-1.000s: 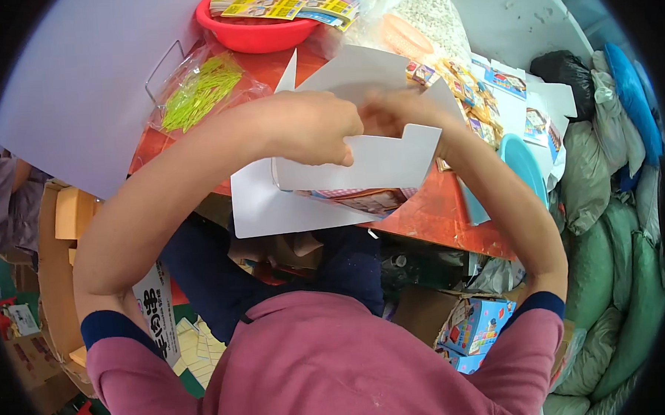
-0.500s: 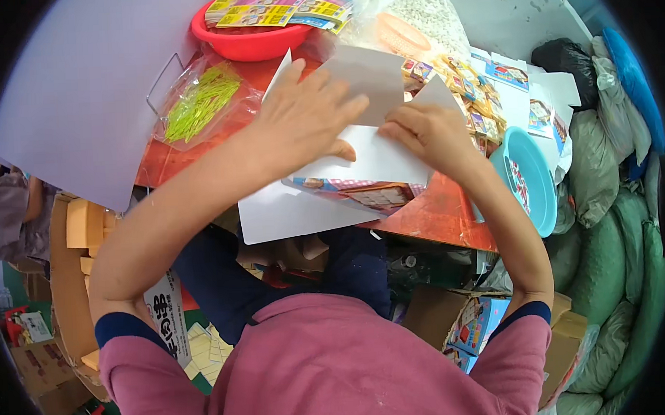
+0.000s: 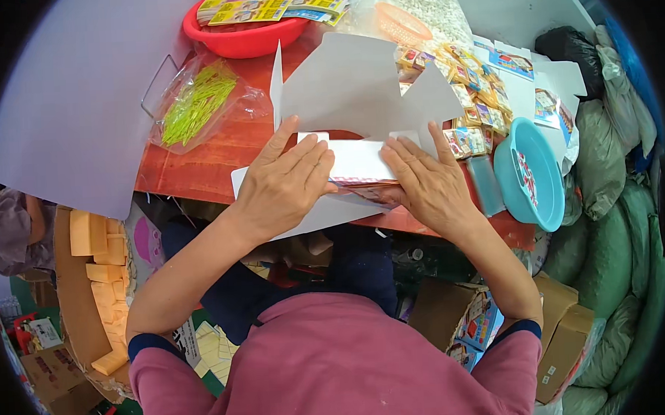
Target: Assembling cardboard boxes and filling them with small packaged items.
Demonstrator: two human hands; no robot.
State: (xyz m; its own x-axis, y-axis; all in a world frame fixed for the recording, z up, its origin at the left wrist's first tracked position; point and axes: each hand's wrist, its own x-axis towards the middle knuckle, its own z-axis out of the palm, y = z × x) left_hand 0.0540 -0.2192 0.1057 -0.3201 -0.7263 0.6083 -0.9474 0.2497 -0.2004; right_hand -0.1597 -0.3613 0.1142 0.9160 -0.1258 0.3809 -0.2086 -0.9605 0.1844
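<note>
There is only one view, from a camera on the person's head, looking steeply down over the chest at both hands. It sits close: the forearms rise from the lower edge and the fingers [image 3: 300, 153] land near the middle. Beyond the fingers the red table [image 3: 219, 149] fills the upper part. The fisheye rim bends and darkens everything at the edges.

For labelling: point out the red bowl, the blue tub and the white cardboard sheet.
red bowl [image 3: 245, 39], head view, front wall.
blue tub [image 3: 534, 191], head view, inner base.
white cardboard sheet [image 3: 349, 84], head view, raised flap.

Hands [image 3: 361, 188] hide white card's [image 3: 357, 88] near fold.
</note>
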